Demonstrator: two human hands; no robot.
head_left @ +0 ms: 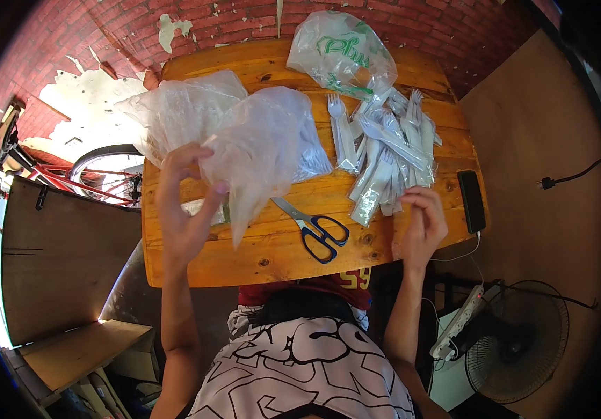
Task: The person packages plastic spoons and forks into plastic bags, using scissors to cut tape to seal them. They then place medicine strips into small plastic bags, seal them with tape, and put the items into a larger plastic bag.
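My left hand (187, 202) is at the left of the wooden table (258, 262), fingers apart beside a crumpled clear plastic bag (255, 140). My right hand (423, 227) is near the front right edge with its fingers curled; whether it pinches anything is too small to tell. Just beyond it lies a pile of wrapped plastic cutlery (391, 146), white forks among it. Blue-handled scissors (318, 234) rest between my hands, their blades partly under the clear bag. Another clear bag (182, 112) lies at the back left.
A white bag with green print (342, 52) sits at the back. At the right edge lies a black phone (472, 202) with a white cable. A power strip (458, 321) and a fan (517, 342) stand below right. A red bicycle (98, 181) is at left.
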